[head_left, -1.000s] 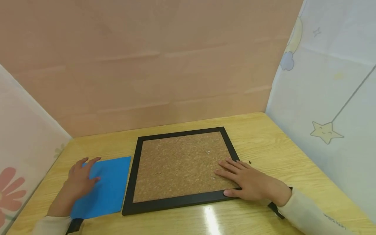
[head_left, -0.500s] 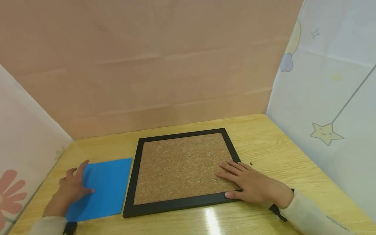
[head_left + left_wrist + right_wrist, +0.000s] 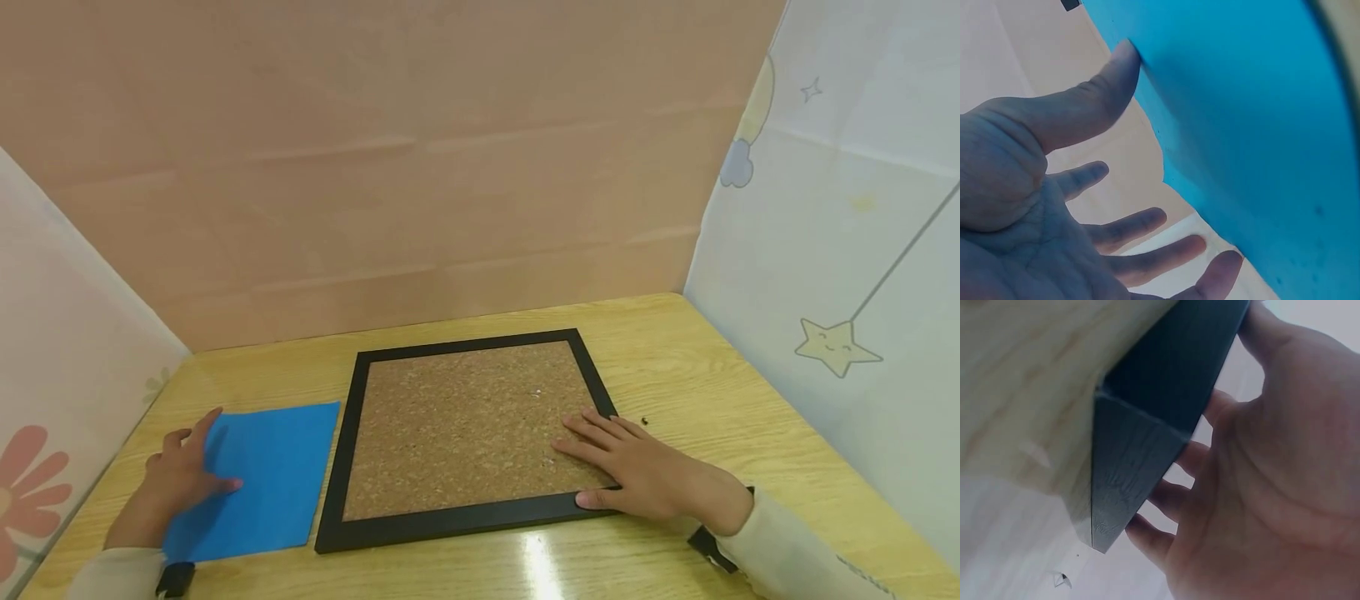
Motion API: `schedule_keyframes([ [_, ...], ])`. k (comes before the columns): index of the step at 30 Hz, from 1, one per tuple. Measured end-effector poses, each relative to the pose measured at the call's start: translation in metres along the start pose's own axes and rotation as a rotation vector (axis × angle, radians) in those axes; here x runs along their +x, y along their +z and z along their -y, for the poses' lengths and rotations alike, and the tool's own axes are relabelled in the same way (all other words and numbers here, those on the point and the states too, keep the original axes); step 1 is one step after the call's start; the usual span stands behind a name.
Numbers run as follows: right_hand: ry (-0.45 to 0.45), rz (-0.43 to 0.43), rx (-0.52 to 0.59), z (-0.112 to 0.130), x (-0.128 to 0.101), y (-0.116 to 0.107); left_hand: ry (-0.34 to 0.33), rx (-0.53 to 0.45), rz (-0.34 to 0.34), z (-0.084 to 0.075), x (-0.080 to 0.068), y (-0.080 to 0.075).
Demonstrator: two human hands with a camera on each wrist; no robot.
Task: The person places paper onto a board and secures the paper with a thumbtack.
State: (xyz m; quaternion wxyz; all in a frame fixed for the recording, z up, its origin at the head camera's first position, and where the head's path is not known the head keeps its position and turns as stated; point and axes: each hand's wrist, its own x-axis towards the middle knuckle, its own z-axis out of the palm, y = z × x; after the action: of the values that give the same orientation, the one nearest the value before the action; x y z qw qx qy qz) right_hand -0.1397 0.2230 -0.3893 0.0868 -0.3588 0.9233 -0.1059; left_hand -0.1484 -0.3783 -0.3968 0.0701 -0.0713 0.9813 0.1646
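A blue sheet [image 3: 279, 475] lies flat on the table, left of a cork board [image 3: 457, 433] with a black frame [image 3: 427, 525]. My left hand [image 3: 176, 483] is spread over the sheet's left part, its thumb [image 3: 1124, 59] touching or very near the blue surface in the left wrist view. The other left fingertips are at the sheet's edge and hold nothing. My right hand [image 3: 645, 475] rests with extended fingers across the board's near right corner. The right wrist view shows that frame corner [image 3: 1141, 444] from below, beside my palm [image 3: 1272, 475].
Small shiny clear bits [image 3: 536, 393] sit on the cork's right half; what they are is too small to tell. A tiny dark and gold object [image 3: 644, 421] lies on the table [image 3: 675, 367] right of the board. Cloth walls [image 3: 420, 208] enclose the back and sides.
My left hand has shifted left and toward me over the blue sheet, mostly in the first half second. The right hand stays on the board's corner.
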Motion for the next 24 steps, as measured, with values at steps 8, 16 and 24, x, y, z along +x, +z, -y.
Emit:
schedule_keyframes([
  [8, -0.006, 0.001, 0.013, 0.0005, 0.0003, 0.0009, -0.054, 0.015, 0.027, -0.003, 0.0002, -0.0025],
  [16, -0.02, -0.009, 0.001, 0.0025, 0.0001, -0.0017, -0.045, 0.027, 0.046, -0.0077, -0.003, -0.0071],
  [24, -0.038, -0.022, -0.022, 0.0014, 0.0008, 0.0007, -0.021, 0.059, -0.002, -0.0051, -0.0027, -0.008],
])
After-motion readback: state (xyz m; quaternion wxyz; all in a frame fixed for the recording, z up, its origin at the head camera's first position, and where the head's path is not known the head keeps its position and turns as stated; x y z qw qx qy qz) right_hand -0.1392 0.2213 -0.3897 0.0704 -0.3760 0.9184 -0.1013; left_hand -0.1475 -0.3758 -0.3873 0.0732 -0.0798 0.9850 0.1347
